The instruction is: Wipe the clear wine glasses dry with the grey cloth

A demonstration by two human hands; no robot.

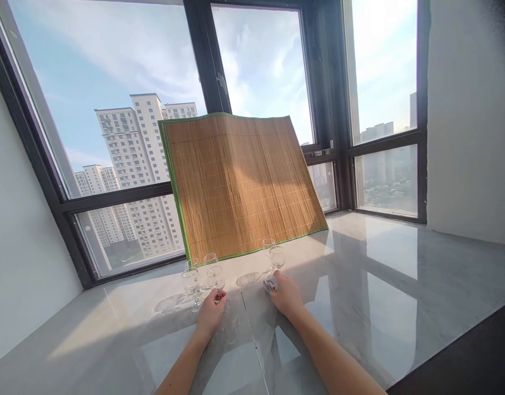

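Clear stemmed glasses stand in two groups on the glossy sill. My left hand point(211, 315) is closed, its fingertips pinching the stem of a small wine glass point(215, 272) at the front of the left group. Left of that hand is another wine glass point(191, 281), with more glasses close behind it. My right hand point(286, 295) is closed on a crumpled grey-white cloth point(270, 283). Just beyond it stand a clear glass point(278, 257) and another glass point(268, 244) farther back; the lower part of the nearer one is partly hidden by my hand.
A bamboo mat point(248, 186) with green edging leans against the window behind the glasses. The marble-look sill point(351, 307) has a seam between my arms. Dark window frames point(343, 109) and a white wall point(470, 126) bound the sill.
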